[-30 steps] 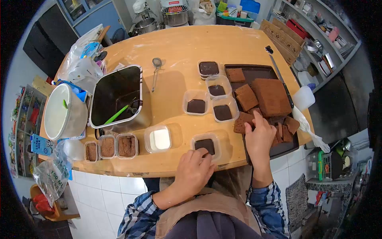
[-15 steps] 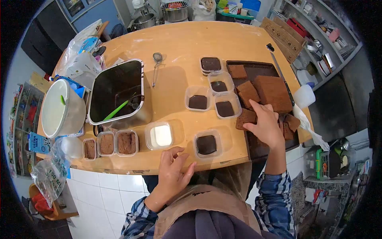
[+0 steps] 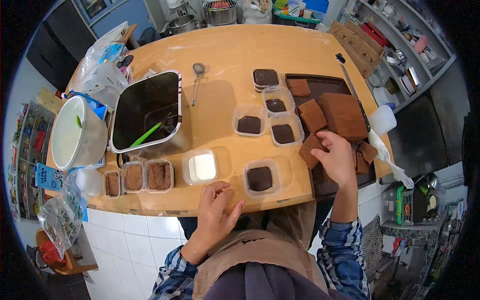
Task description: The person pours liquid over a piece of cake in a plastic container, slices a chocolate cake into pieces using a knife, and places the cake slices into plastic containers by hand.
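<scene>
My right hand (image 3: 336, 156) pinches a square of brown cake (image 3: 311, 151) at the left edge of the dark tray (image 3: 327, 189). Behind it on the tray are a large cake block (image 3: 343, 116), another cake square (image 3: 312, 116) and smaller pieces. My left hand (image 3: 215, 212) hovers at the table's front edge, fingers apart, holding nothing. Between the hands stands a clear tub with a dark layer (image 3: 260, 179). Several similar tubs (image 3: 249, 123) are left of the tray. A tub with a white layer (image 3: 202, 167) sits beyond my left hand.
A deep metal pan (image 3: 150, 112) with a green-handled tool, a white bucket (image 3: 75, 134) and three cake-filled tubs (image 3: 159, 177) are at the left. A small strainer (image 3: 198, 75) lies farther back. A long knife (image 3: 356, 95) lies along the tray's right edge.
My left hand has drawn back from the front dark-layer tub and opened. My right hand has shifted over the tray and closed on the front-left cake square, which is now turned and slightly raised.
</scene>
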`<state>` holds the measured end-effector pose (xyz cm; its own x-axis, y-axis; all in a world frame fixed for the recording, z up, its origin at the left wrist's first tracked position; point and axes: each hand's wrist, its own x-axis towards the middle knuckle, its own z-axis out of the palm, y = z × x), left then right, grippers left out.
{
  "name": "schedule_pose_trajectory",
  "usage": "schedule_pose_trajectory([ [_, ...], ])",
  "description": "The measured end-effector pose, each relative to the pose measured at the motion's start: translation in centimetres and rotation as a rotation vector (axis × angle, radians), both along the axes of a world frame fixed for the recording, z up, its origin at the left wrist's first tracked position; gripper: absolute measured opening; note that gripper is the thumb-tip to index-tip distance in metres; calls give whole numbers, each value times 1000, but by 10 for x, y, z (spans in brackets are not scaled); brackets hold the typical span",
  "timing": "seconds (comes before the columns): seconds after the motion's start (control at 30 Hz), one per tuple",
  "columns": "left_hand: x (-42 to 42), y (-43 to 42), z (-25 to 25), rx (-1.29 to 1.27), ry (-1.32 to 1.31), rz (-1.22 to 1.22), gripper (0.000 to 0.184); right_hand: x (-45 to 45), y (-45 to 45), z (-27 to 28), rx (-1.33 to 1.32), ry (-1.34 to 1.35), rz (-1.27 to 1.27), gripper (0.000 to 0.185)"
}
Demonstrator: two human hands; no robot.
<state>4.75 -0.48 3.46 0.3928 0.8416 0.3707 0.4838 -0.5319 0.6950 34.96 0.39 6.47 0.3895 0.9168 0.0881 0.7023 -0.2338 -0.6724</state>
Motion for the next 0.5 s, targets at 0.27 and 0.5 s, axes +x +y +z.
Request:
schedule_pose_trajectory([
  [0.27, 0, 8, -11, -9, -38, -37, 41, -24, -17, 42, 33, 435, 176, 38],
  [0.5, 10, 20, -7, -18, -81, -126, 73, -50, 23, 13, -243, 790, 558, 33],
])
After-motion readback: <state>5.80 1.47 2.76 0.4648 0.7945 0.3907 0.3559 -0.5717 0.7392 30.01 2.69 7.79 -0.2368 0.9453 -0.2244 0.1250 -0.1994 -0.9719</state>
